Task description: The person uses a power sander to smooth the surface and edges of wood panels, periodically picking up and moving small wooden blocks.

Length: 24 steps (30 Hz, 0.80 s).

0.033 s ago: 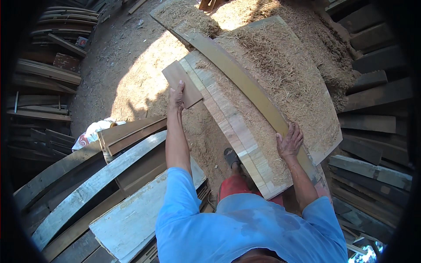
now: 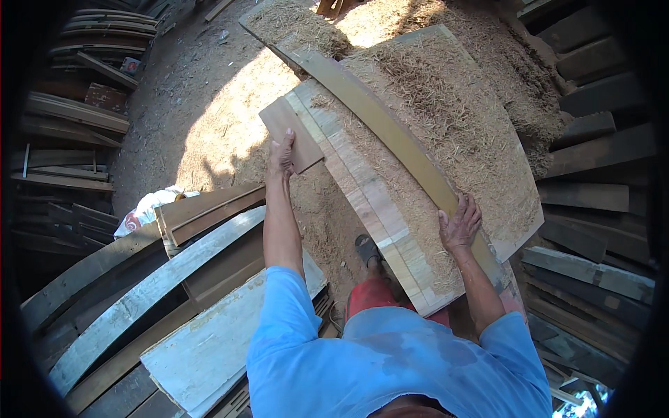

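Observation:
My left hand [image 2: 282, 155] is closed on a short brown wooden board [image 2: 290, 132], its thumb lying on the upper face and the other fingers hidden beneath. That board's right edge lies against a pale row of joined wood strips [image 2: 362, 188] along the left side of a work surface. Across this surface runs a long yellow-brown plank [image 2: 376, 125], lying to the right of the strips. Over its near part my right hand [image 2: 461, 224] is closed, with the thumb on the left and the fingers toward the right. Wood shavings [image 2: 439, 90] cover the surface beyond the plank.
On the left lie long boards and a curved grey-white plank [image 2: 150, 296], with a whitish panel [image 2: 209, 348] nearer me. A white bag [image 2: 150, 212] is behind them. Stacked dark boards [image 2: 592, 153] line the right side. My sandalled foot [image 2: 367, 249] shows beneath the strips.

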Each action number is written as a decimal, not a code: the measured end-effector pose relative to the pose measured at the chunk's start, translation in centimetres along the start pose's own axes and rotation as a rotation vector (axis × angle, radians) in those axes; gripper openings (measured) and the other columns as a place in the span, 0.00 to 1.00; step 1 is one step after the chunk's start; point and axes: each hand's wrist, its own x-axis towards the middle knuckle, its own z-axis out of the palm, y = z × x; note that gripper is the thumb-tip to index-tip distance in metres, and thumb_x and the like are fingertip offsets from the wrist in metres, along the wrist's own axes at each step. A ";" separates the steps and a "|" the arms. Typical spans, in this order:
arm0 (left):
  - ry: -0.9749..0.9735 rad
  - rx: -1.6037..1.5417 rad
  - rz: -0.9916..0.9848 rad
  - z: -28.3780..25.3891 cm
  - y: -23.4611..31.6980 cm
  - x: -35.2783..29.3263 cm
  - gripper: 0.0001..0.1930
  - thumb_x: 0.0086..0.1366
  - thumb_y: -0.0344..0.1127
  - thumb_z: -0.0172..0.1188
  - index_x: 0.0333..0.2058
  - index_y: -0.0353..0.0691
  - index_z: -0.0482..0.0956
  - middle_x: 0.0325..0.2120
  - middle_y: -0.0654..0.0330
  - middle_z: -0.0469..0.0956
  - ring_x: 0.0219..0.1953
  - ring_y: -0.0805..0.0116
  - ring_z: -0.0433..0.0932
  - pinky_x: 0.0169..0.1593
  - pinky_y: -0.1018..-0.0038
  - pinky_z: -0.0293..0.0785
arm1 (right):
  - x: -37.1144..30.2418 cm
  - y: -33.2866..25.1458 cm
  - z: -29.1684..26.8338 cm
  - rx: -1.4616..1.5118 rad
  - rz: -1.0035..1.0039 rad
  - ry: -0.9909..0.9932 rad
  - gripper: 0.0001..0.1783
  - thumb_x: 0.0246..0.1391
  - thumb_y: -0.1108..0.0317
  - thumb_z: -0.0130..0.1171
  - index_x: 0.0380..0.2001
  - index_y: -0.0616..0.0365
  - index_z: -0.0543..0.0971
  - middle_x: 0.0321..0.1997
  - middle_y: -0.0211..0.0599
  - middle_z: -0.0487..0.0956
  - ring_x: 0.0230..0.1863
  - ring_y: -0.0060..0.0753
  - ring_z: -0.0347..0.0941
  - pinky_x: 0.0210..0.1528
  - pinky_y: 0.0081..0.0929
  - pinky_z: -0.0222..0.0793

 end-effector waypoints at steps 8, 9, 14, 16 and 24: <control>-0.035 -0.047 0.075 2.6 -3.3 -6.0 0.32 0.68 0.43 0.70 0.63 0.35 0.69 0.52 0.54 0.79 0.50 0.62 0.80 0.53 0.63 0.80 | 0.3 -0.2 -0.5 0.006 0.049 -0.011 0.44 0.61 0.40 0.57 0.72 0.50 0.58 0.75 0.52 0.57 0.71 0.60 0.54 0.71 0.62 0.50; -0.041 -0.046 0.065 2.0 -2.7 -4.3 0.31 0.68 0.43 0.69 0.63 0.35 0.69 0.51 0.54 0.79 0.49 0.62 0.80 0.53 0.62 0.80 | 0.2 -0.1 -0.4 0.010 0.041 -0.008 0.44 0.61 0.40 0.57 0.73 0.50 0.58 0.75 0.52 0.57 0.71 0.60 0.54 0.71 0.62 0.50; 0.050 -0.075 -0.145 -1.2 1.2 5.4 0.26 0.67 0.42 0.70 0.56 0.30 0.75 0.44 0.51 0.84 0.41 0.57 0.85 0.44 0.56 0.87 | 0.1 0.0 0.1 0.018 0.017 -0.016 0.45 0.61 0.39 0.57 0.73 0.50 0.58 0.74 0.51 0.57 0.71 0.61 0.53 0.71 0.62 0.49; 0.058 -0.061 -0.101 -0.1 1.0 6.1 0.28 0.66 0.43 0.72 0.56 0.30 0.75 0.44 0.52 0.84 0.41 0.57 0.85 0.45 0.56 0.88 | -0.2 0.6 0.2 0.018 0.033 -0.025 0.45 0.61 0.38 0.57 0.73 0.49 0.58 0.74 0.51 0.57 0.71 0.62 0.53 0.70 0.63 0.49; 0.028 0.057 -0.026 1.5 -4.3 -6.5 0.27 0.70 0.43 0.67 0.60 0.34 0.70 0.47 0.53 0.81 0.44 0.58 0.84 0.47 0.58 0.87 | 0.0 0.4 0.1 0.040 0.045 -0.031 0.45 0.61 0.36 0.56 0.73 0.48 0.58 0.75 0.50 0.54 0.70 0.61 0.51 0.70 0.65 0.47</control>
